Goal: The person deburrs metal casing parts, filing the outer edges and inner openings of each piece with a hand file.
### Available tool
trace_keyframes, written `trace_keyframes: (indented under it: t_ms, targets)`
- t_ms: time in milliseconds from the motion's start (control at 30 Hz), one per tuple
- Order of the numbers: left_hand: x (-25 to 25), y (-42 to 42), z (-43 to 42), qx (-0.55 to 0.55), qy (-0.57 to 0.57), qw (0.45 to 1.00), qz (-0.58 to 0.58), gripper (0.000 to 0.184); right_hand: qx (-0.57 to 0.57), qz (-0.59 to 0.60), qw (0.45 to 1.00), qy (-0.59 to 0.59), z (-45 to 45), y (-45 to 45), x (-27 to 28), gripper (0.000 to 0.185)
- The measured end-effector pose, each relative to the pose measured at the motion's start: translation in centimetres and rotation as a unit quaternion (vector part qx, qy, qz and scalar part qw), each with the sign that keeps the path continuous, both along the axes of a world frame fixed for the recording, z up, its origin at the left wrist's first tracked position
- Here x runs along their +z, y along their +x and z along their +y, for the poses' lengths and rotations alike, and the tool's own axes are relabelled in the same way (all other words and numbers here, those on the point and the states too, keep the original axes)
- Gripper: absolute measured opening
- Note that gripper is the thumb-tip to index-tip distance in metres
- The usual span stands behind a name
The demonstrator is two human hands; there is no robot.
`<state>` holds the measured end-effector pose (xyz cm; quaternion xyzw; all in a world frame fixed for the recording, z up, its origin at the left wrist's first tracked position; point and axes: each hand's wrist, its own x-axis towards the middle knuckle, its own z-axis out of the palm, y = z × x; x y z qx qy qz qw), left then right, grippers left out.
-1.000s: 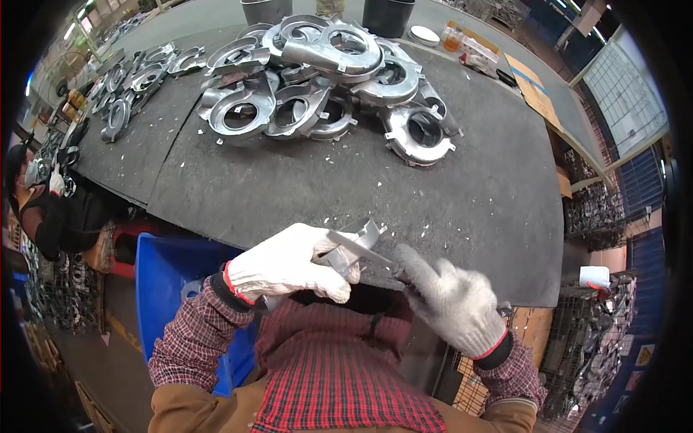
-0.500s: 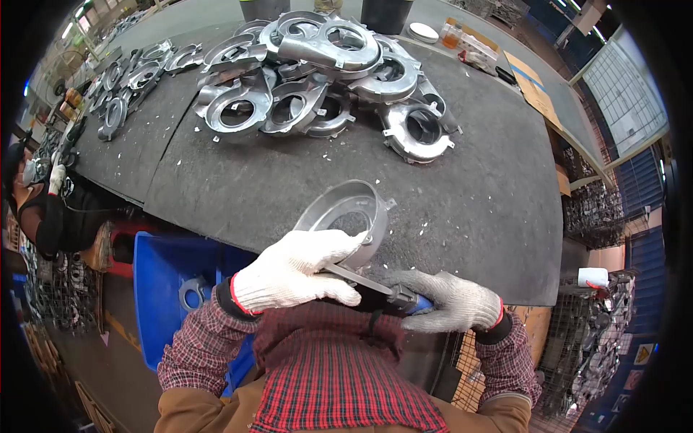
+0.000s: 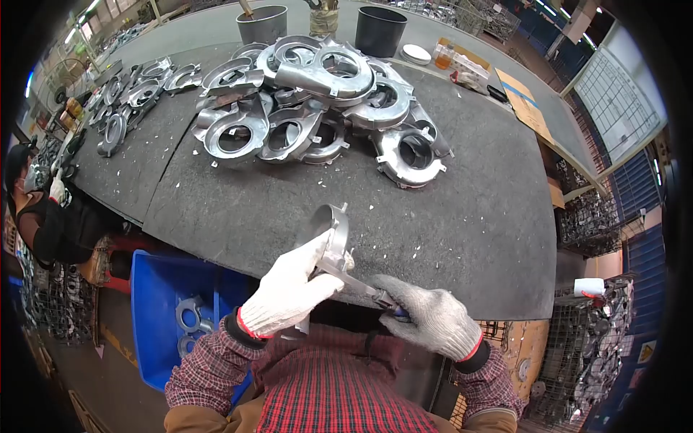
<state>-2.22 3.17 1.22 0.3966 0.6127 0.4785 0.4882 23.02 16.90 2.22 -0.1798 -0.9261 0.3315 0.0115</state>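
Note:
In my gloved left hand [image 3: 289, 292] is a silver metal volute housing [image 3: 338, 229], tilted on edge above the near side of the table. The fingers wrap its near part and hide some of it. My right hand [image 3: 437, 317], in a greyed knit glove, closes round the blue handle of a flat metal file [image 3: 355, 283]. The file's blade reaches left to the housing's rim, beside my left thumb, and seems to touch it. Beyond my hands lies a heap of similar housings [image 3: 328, 79] on the dark tabletop [image 3: 462, 216].
Below the table's left edge stands a blue bin [image 3: 155, 317] with housings in it. More castings [image 3: 144, 90] lie at far left, near a seated co-worker [image 3: 36, 209]. Two buckets [image 3: 380, 32] stand at the back. Wire cages [image 3: 588, 346] of parts are on the right.
The housing has turned from showing its open ring to nearly edge-on. Both hands have shifted slightly, with the file still against it. The view has tilted up a little.

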Motion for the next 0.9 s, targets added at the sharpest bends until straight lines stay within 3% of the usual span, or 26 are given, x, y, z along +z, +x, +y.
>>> trace_keyframes:
  t_ms: [33, 100, 133, 200, 267, 400, 533, 667, 733, 800, 867, 900]
  targets:
    - [-0.2, 0.4, 0.1, 0.0, 0.001, 1.0, 0.0, 0.056, 0.0, 0.0, 1.0, 0.001, -0.1, -0.1, 0.0, 0.073]
    - [-1.1, 1.6, 0.2, 0.088, 0.03, 0.963, -0.253, 0.05, -0.049, -0.019, 0.996, -0.072, -0.4, -0.2, 0.2, 0.076]
    - [-1.0, 1.7, 0.5, 0.089, 0.032, 0.963, -0.254, 0.05, -0.047, -0.02, 0.996, -0.071, -0.7, -0.2, 0.0, 0.076]
    - [-0.9, 1.7, 1.1, 0.088, -0.01, 0.965, -0.247, 0.045, -0.152, 0.061, 0.972, -0.171, -1.6, 0.2, -0.4, 0.08]
    - [-1.2, 2.4, 1.2, 0.112, 0.005, 0.96, -0.255, 0.045, -0.129, 0.056, 0.973, -0.185, -1.7, 0.1, -0.1, 0.084]
    - [-2.0, 2.4, 1.7, 0.114, 0.041, 0.968, -0.218, 0.046, -0.121, -0.04, 0.982, -0.142, -2.6, -0.4, -0.7, 0.084]
    - [-2.1, 2.1, 1.8, 0.122, 0.05, 0.968, -0.213, 0.046, -0.165, -0.068, 0.963, -0.2, -3.4, -0.8, -0.6, 0.082]
    - [-2.0, 3.0, 1.8, 0.144, 0.06, 0.963, -0.218, 0.046, -0.141, -0.059, 0.976, -0.154, -2.8, -1.0, 0.2, 0.079]
    - [-2.5, 2.2, 2.0, 0.064, 0.022, 0.977, -0.201, 0.047, -0.134, -0.059, 0.982, -0.118, -2.4, -1.2, -0.2, 0.076]
    - [-2.4, 1.7, 2.1, 0.057, 0.017, 0.983, -0.172, 0.047, -0.128, -0.056, 0.987, -0.077, -1.9, -1.4, 0.2, 0.075]
    - [-2.2, 1.1, 1.8, 0.029, 0.026, 0.97, -0.241, 0.048, -0.134, -0.025, 0.991, 0.004, -1.5, -1.5, 0.0, 0.07]
    - [-3.3, 0.6, 1.9, 0.01, -0.019, 0.972, -0.235, 0.07, -0.128, -0.004, 0.992, 0.022, -1.1, -1.4, -0.5, 0.069]
